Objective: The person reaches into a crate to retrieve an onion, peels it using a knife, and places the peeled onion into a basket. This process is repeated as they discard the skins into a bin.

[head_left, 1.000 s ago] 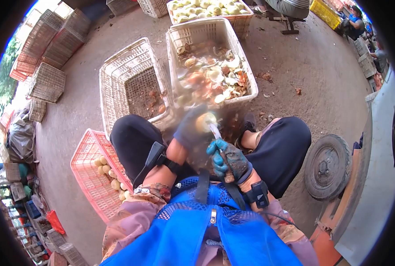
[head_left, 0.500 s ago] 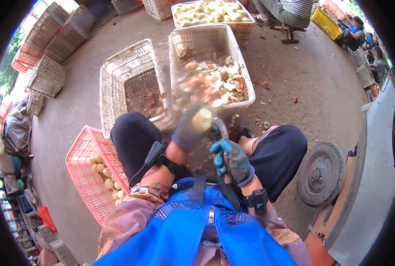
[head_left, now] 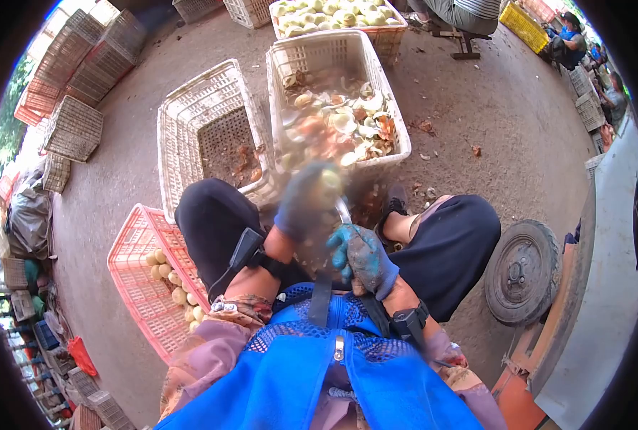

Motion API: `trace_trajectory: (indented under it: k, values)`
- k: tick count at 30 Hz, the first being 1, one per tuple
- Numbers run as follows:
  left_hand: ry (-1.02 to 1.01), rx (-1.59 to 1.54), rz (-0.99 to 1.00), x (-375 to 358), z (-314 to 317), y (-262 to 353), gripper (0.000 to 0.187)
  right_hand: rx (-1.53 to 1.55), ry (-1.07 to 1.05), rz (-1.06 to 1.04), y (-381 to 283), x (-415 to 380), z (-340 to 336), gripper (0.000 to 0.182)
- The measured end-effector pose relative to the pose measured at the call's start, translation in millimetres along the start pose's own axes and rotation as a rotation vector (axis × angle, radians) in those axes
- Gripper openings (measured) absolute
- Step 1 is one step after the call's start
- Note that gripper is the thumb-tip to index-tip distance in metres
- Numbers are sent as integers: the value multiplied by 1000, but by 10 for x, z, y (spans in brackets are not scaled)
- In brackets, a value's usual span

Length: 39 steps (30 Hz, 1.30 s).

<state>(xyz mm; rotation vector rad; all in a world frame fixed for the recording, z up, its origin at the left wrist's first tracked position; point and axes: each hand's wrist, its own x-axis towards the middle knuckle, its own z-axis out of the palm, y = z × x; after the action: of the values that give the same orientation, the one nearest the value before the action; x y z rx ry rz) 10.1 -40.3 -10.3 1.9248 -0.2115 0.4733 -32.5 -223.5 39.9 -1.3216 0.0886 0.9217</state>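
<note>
In front of my body, my left hand (head_left: 303, 204), in a dark glove and blurred, is closed round a pale onion (head_left: 329, 179). My right hand (head_left: 362, 259), in a blue-and-grey dirty glove, grips the handle of a knife (head_left: 343, 210). Its metal blade points up towards the onion; whether it touches is hard to see through the blur. Beyond my hands stands a white crate (head_left: 403, 143) holding onion skins and pale onion layers. Left of it, another white crate (head_left: 172, 154) has a few skins and scraps at the bottom.
A pink crate (head_left: 134, 269) with several onions (head_left: 165, 270) stands beside my left leg. At the back, a crate holds peeled onions (head_left: 340, 14). A wheel (head_left: 523, 272) and a metal panel (head_left: 591, 287) are on my right. Other people sit further off; stacked crates (head_left: 75, 129) stand left.
My left hand with the onion has shifted slightly left and up, and the onion is more covered by the glove. My right hand and the knife have moved slightly left.
</note>
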Motion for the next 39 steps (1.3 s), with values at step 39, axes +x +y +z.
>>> trace_trajectory:
  k: [39]
  values:
    - [-167,196,-2,-136,68,192,42,202,344,-336,201,399,-272,32]
